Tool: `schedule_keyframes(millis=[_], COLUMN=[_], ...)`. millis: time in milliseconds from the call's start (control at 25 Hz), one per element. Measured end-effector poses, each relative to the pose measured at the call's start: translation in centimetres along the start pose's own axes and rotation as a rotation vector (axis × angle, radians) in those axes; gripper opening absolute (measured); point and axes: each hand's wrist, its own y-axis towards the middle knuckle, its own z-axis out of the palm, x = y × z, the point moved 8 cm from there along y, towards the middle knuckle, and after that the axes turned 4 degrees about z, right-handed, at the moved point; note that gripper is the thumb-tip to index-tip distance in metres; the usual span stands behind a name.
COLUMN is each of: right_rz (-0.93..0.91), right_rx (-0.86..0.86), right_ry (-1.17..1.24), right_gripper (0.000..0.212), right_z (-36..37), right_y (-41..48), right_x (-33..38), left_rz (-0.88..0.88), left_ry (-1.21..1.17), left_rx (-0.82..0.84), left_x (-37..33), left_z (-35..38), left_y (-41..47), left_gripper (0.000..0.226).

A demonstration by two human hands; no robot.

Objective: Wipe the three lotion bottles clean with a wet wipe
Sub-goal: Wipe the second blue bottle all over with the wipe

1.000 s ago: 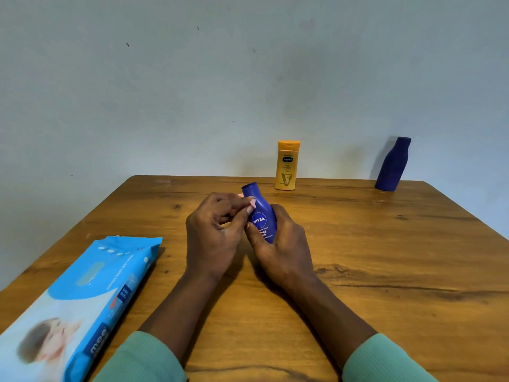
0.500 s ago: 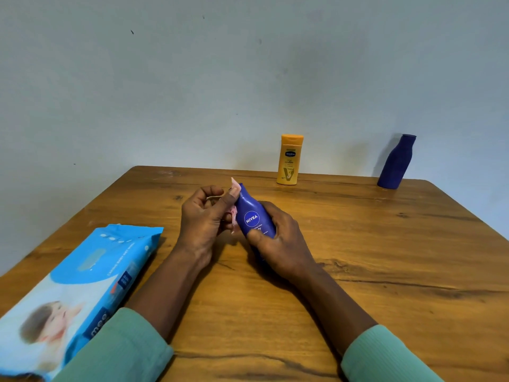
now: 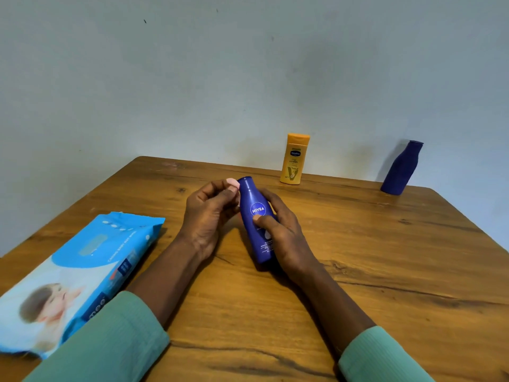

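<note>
Gripping the blue Nivea bottle at mid-frame with the right hand, thumb pressing its label, bottle tilting with its cap toward the upper left. Pinching something small and pink against the bottle's neck with the left hand, fingers curled together; wipe or fingernail, cannot tell. Standing upright at the surface's far edge: yellow lotion bottle upper centre, dark blue bottle upper right, well apart. Lying at lower left: blue wet wipe pack
</note>
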Motion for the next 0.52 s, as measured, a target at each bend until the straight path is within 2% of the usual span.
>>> schedule_keyframes(millis=[80, 200, 320, 400, 440, 520], right_rz=[-0.004, 0.047, 0.1, 0.084, 0.065, 0.049], right_rx=[-0.012, -0.182, -0.315, -0.269, -0.238, -0.183], right_ry=[0.023, 0.238, 0.309, 0.306, 0.286, 0.254], right_gripper=[0.066, 0.041, 0.036, 0.036, 0.032, 0.027], right_z=[0.1, -1.7, -3.7, -3.1, -2.5, -1.5], right_y=[0.2, 0.8, 1.5, 1.6, 1.6, 1.4], right_x=[-0.2, -1.2, -2.1, -1.9, -1.6, -0.7], left_rz=[0.021, 0.083, 0.077, 0.086, 0.104, 0.12], left_ry=[0.041, 0.353, 0.484, 0.51, 0.506, 0.432], left_rx=[0.022, 0.228, 0.392, 0.383, 0.339, 0.199], left_x=[-0.2, 0.5, 1.3, 0.8, 0.3, -0.4], left_z=[0.5, 2.9, 4.1, 3.6, 3.1, 1.7], left_y=[-0.3, -1.7, -3.0, -3.1, -2.8, -2.0], left_gripper=[0.009, 0.013, 0.016, 0.014, 0.011, 0.02])
